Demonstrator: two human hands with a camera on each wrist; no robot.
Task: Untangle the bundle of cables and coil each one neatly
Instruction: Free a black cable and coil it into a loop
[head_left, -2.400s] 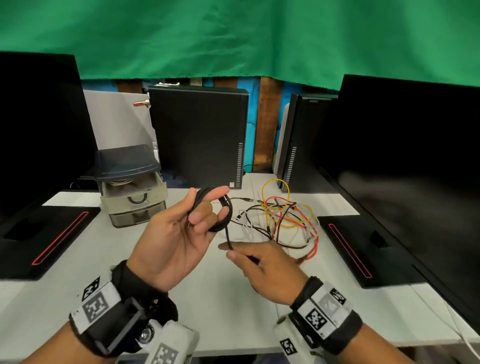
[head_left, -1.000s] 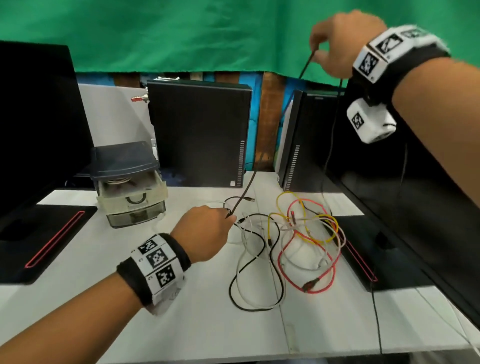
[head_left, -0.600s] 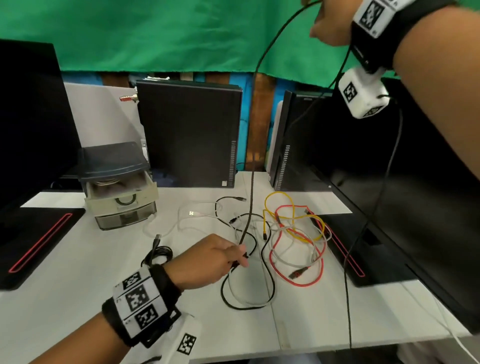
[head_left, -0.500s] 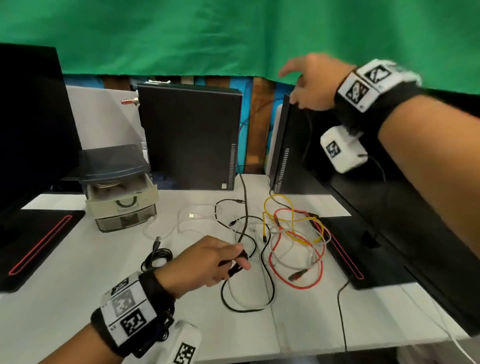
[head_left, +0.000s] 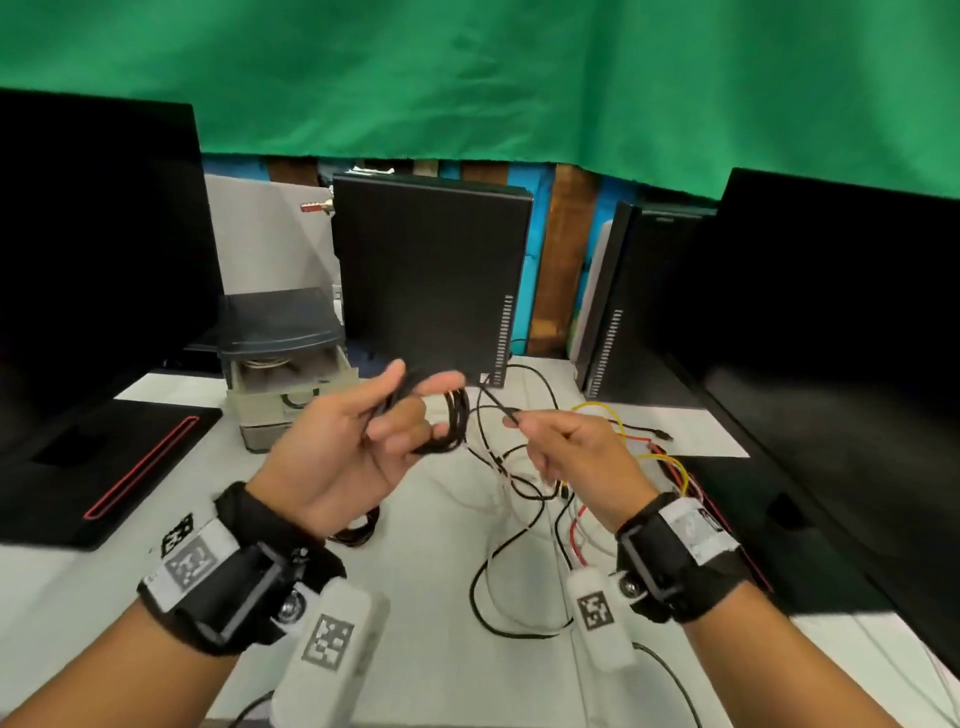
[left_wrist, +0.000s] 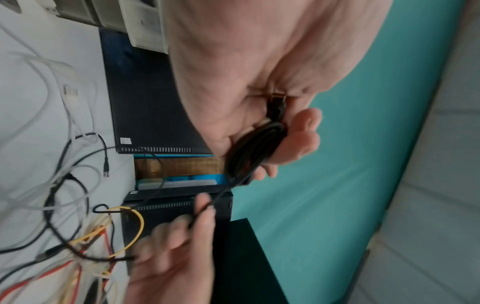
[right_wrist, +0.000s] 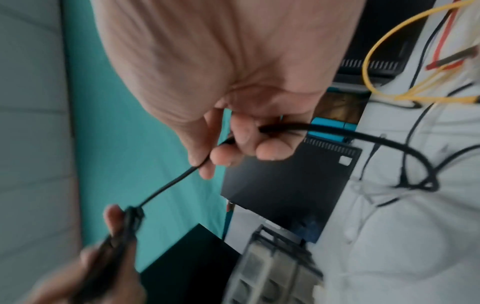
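Held up over the table, my left hand (head_left: 415, 410) grips a small coil of black cable (head_left: 453, 422), its loops lying between thumb and fingers. In the left wrist view the coil (left_wrist: 255, 144) sits across my curled fingers with a plug tucked against the palm. To the right, my right hand (head_left: 522, 423) pinches the free strand of the same cable (right_wrist: 179, 179) a short way from the coil. On the table below lies a tangle of yellow, red, white and black cables (head_left: 540, 499). Another coiled black cable (head_left: 358, 531) rests on the table under my left wrist.
A small drawer box (head_left: 283, 379) stands at the back left, a black PC tower (head_left: 431, 275) behind my hands and a second tower (head_left: 615, 312) to its right. Dark monitors (head_left: 831, 338) flank the white table (head_left: 156, 582) on both sides, their bases on it.
My right hand has come down from high up to just beside my left. My left hand has risen from the table and now holds loops of the black cable.
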